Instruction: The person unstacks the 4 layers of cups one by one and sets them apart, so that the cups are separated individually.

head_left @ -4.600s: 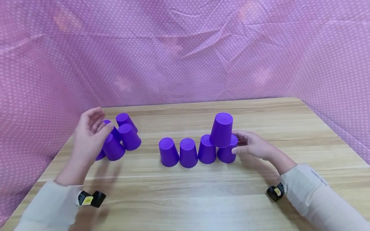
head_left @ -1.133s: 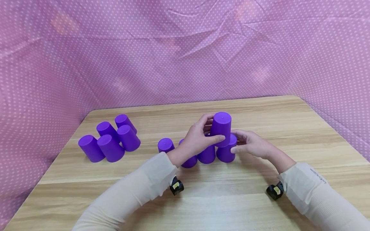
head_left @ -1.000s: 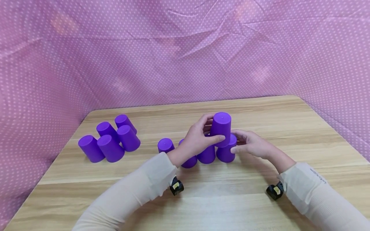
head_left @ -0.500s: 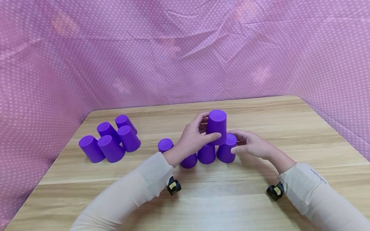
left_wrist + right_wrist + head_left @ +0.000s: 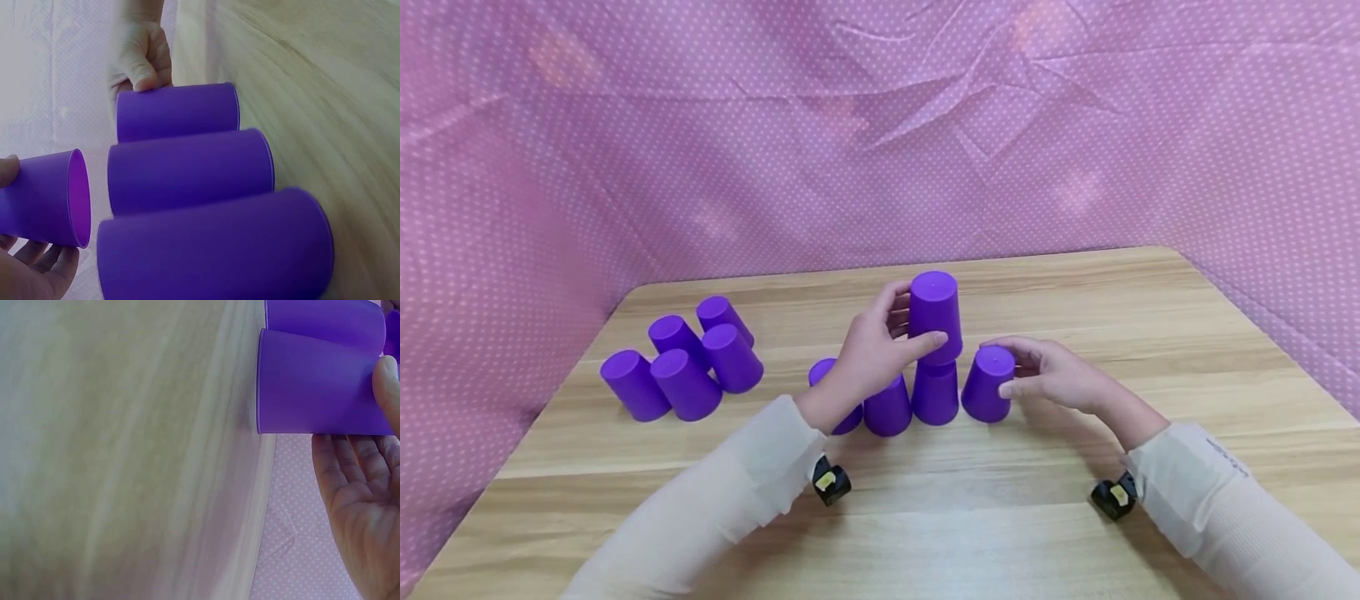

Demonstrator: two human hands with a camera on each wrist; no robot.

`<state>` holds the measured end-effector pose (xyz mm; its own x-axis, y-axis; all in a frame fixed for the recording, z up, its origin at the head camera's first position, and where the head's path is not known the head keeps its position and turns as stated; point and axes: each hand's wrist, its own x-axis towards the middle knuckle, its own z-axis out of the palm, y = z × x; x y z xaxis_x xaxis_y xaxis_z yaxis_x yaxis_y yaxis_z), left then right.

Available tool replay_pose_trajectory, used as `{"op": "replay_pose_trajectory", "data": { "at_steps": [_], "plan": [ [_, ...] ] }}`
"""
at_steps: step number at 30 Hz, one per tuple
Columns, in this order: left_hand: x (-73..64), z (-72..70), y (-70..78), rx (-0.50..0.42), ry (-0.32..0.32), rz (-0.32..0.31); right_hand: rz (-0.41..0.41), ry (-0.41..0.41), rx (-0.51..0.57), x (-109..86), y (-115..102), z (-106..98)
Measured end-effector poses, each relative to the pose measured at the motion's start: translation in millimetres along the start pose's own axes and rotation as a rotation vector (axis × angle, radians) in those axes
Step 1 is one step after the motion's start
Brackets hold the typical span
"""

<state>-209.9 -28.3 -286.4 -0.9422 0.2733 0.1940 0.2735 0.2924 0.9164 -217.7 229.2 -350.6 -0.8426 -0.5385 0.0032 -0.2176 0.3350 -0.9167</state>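
Note:
My left hand (image 5: pixel 867 352) grips an upside-down purple cup (image 5: pixel 936 317), thumb in front and fingers behind. In the left wrist view the held cup's open rim (image 5: pixel 79 199) faces the row, apart from the nearest cups. The row stands upside down on the table: a left cup (image 5: pixel 847 419) partly hidden by my left wrist, a second cup (image 5: pixel 888 410), a third cup (image 5: pixel 936 400) right under the held one, and a right-end cup (image 5: pixel 985 392). My right hand (image 5: pixel 1054 379) holds that end cup from the right, its thumb (image 5: pixel 389 378) against the side.
At the left stands a group of several more upside-down purple cups (image 5: pixel 687 387). The wooden table (image 5: pixel 970 517) reaches back to a pink dotted cloth (image 5: pixel 820 167). A small black camera hangs at each wrist, the left camera (image 5: pixel 831 481) close over the table.
My left hand came over from the left group, gripped the upper cup, then lifted it off the right-hand pair and carried it left and up. My right hand stays at the end cup.

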Motion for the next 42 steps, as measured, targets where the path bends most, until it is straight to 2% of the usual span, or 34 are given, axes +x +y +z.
{"op": "replay_pose_trajectory", "data": {
  "at_steps": [9,15,24,28,33,42],
  "plan": [
    [-6.6,-23.3,-2.6,-0.022,0.056,-0.016,0.005,0.014,-0.032,-0.3,2.8,-1.2],
    [-12.4,-40.7,-7.6,-0.026,0.102,-0.016,0.011,0.009,-0.029,0.0,2.6,-0.1],
    [-20.3,-68.0,-6.9,-0.031,0.146,-0.013,0.003,0.007,-0.021,-0.5,1.6,-0.7],
    [-24.0,-79.5,-8.4,-0.011,0.161,-0.008,0.002,0.009,-0.028,-0.4,1.6,-0.5],
    [-30.9,-91.4,-11.0,0.05,0.208,-0.003,-0.019,0.006,-0.031,0.1,3.5,-0.9],
    [-49.9,-110.7,-18.3,0.102,0.26,-0.036,-0.005,0.002,-0.023,0.2,1.7,-0.9]
  ]
}}
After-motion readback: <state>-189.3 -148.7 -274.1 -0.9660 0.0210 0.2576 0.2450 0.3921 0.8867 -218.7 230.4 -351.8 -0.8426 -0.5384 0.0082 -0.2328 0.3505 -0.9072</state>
